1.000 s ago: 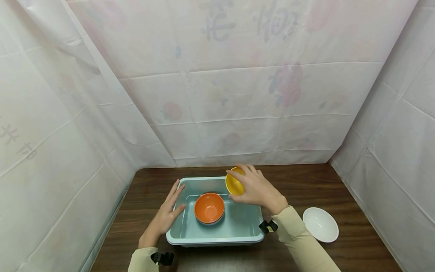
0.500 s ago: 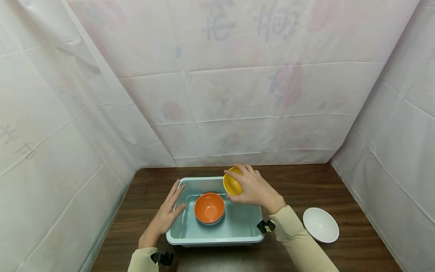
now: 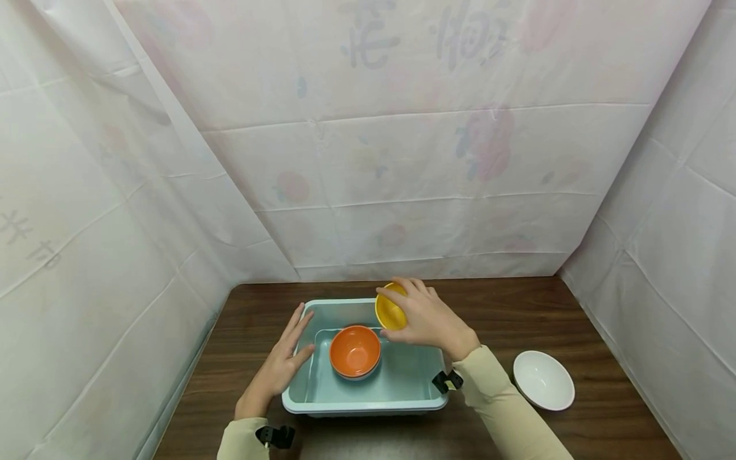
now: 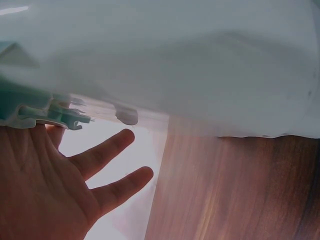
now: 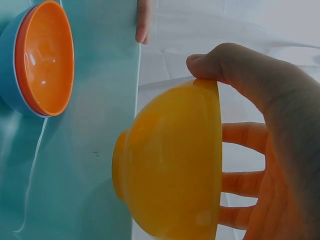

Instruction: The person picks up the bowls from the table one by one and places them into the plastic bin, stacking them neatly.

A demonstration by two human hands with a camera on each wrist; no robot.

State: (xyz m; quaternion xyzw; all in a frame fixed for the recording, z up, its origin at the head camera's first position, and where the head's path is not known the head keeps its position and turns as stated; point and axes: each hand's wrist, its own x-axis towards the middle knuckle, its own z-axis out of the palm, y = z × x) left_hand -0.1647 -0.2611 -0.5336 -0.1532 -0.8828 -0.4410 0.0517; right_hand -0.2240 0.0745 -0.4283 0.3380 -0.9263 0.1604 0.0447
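My right hand grips a yellow bowl by its rim, thumb on one side and fingers across the opening. The bowl is tilted over the back right part of a light blue plastic basin. Inside the basin sits an orange bowl, nested in a bluish bowl whose edge shows in the right wrist view. At the basin's left side, my left hand rests against the rim with its fingers straight and spread. The left wrist view shows its palm beside the basin's outer wall.
A white bowl stands on the dark wooden table, to the right of the basin. White printed sheets hang behind the table and at both sides.
My right hand has drifted slightly left with the yellow bowl, closer to the orange bowl. My left hand and the basin have stayed in place.
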